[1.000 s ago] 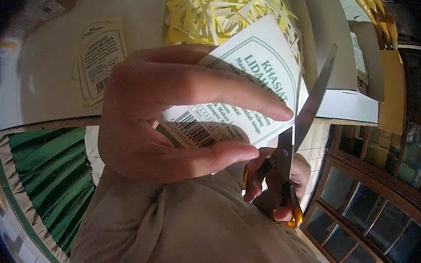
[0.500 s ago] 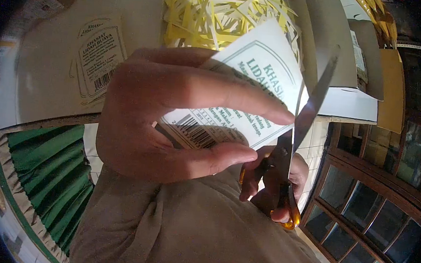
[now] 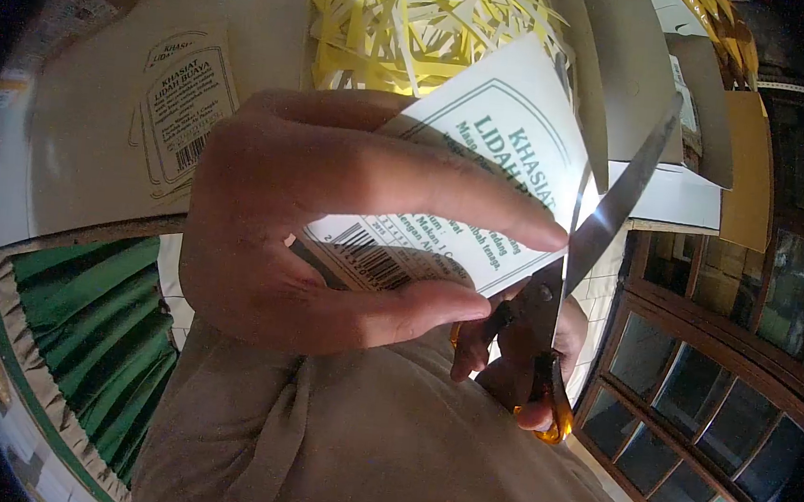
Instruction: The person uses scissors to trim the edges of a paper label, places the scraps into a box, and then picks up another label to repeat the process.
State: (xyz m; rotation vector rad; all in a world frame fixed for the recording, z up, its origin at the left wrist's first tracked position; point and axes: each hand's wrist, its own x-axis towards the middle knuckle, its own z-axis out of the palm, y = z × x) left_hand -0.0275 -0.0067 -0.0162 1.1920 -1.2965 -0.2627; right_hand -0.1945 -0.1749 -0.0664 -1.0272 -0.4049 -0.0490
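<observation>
My left hand (image 3: 263, 212) is closed on a white printed label (image 3: 502, 117) headed "KHASIAT LIDAH BUAYA", with a barcode near its lower left. The thumb and index finger lie across the paper, and the other fingers are partly hidden behind it. In my right hand (image 3: 508, 349) are scissors (image 3: 542, 295) with amber handles. Their blades stand apart and point up, right beside the label's right edge. The index fingertip of my left hand is close to the blades.
On the table (image 3: 60, 158), cut labels (image 3: 182, 106) lie at the left. A container of yellow and white paper strips (image 3: 438, 27) is behind the label. At right are a cardboard box (image 3: 749, 165) and a wood-framed glass door (image 3: 703, 388). Green pleated cloth (image 3: 90, 321) hangs lower left.
The scissor blades have opened wider, the longer blade swinging to the right. The label and my left hand have shifted only slightly.
</observation>
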